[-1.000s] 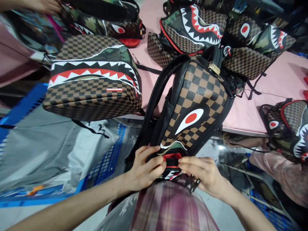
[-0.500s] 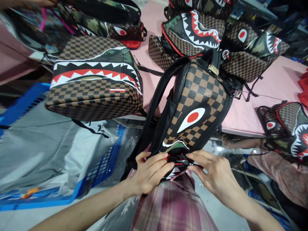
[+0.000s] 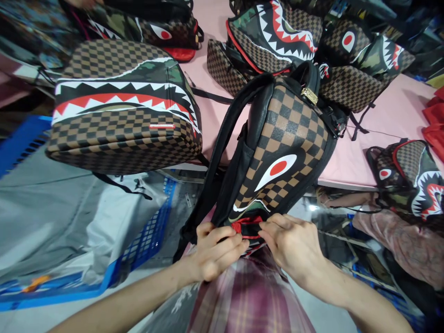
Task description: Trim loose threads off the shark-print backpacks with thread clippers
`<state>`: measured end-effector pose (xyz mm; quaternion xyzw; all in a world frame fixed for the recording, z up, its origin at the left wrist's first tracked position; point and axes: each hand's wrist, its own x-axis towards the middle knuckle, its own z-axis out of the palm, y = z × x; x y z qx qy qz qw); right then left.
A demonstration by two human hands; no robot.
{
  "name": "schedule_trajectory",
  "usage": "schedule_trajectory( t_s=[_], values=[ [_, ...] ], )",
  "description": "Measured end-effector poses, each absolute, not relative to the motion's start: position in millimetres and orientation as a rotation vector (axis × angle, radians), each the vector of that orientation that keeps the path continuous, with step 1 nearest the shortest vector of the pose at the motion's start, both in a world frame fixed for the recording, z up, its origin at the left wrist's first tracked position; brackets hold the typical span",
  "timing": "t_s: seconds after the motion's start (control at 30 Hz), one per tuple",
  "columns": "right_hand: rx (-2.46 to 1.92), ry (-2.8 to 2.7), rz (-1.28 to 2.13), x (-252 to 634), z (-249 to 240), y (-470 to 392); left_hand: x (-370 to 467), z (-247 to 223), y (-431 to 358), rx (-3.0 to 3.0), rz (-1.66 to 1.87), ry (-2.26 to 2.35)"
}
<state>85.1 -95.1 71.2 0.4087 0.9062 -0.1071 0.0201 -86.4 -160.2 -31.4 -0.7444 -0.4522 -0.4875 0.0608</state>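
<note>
A brown-and-black checkered backpack [image 3: 291,125] with a red-and-white eye leans upright against my body, its gold tag [image 3: 309,95] and top handle toward the pink table. Near its lower end, a zipper opening [image 3: 250,230] shows red lining and a black strip. My left hand [image 3: 217,252] pinches the left side of this opening, fingers curled. On the opening's right side, my right hand [image 3: 289,240] pinches the edge between thumb and fingers. The black shoulder straps [image 3: 225,134] hang along the backpack's left side.
Another shark-mouth backpack [image 3: 128,108] lies at the left edge of the pink table [image 3: 347,162]. More patterned bags [image 3: 274,39] are at the back. Below left is a blue crate [image 3: 114,277] with grey material. A person's sleeve [image 3: 402,240] shows at right.
My right hand has moved slightly left and up, closer to my left hand. More red lining now shows at the opening. The view has shifted slightly.
</note>
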Motion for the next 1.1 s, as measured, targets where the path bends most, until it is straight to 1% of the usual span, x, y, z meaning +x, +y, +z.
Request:
schedule_trajectory(
  t_s=[0.1, 0.37, 0.53, 0.8, 1.0, 1.1],
  values=[
    [1.299, 2.828, -0.423, 87, 67, -97, -85, -27, -158, -2.248, -1.475, -1.405],
    [1.382, 2.810, -0.511, 92, 62, -102, -84, -27, -154, -2.243, -1.480, -1.382],
    [1.383, 2.774, -0.471, 90, 61, -102, -85, -31, -156, -2.284, -1.428, -1.331],
    [1.415, 2.785, -0.402, 82, 61, -105, -82, -34, -154, -2.232, -1.486, -1.357],
    [1.622, 2.887, -0.622, 85, 50, -115, -83, -32, -152, -2.274, -1.462, -1.328],
    [1.728, 2.962, -0.647, 86, 44, -121, -83, -32, -152, -2.288, -1.468, -1.307]
  ],
)
